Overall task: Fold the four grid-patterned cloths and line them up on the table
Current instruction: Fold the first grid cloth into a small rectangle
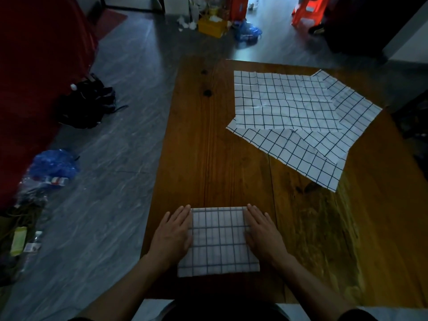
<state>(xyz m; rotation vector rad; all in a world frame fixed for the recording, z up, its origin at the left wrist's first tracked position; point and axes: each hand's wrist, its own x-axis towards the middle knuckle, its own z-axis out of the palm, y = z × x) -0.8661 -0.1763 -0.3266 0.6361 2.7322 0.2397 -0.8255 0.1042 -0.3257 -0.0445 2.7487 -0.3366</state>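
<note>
A wooden table [208,158] fills the middle and right of the view, standing on a grey marbled floor [115,147] in a dim room. At far left a red sofa [34,77] runs along the floor, its near end lost in shadow.

On the floor beside the sofa lie a black bag [86,103], a blue plastic bag [55,165] and, nearer, a small green packet [18,239] among things too dark to make out. Across the far floor sit a yellow box [212,27], another blue bag [247,32] and an orange plastic object [309,10], cut off by the top edge.

At the near edge of the table lies a folded cloth [218,242], white with a dark grid. The left hand [173,235] rests flat on its left side with fingers straight, gripping nothing; the right hand [264,232] lies flat on its right side the same way. Both hands cover the cloth's side edges.

On the far right of the table the unfolded cloths [291,117] lie spread and overlapping, at different angles. Three layers seem to show, though the overlaps hide where each one ends. The table's right side fades into darkness.
</note>
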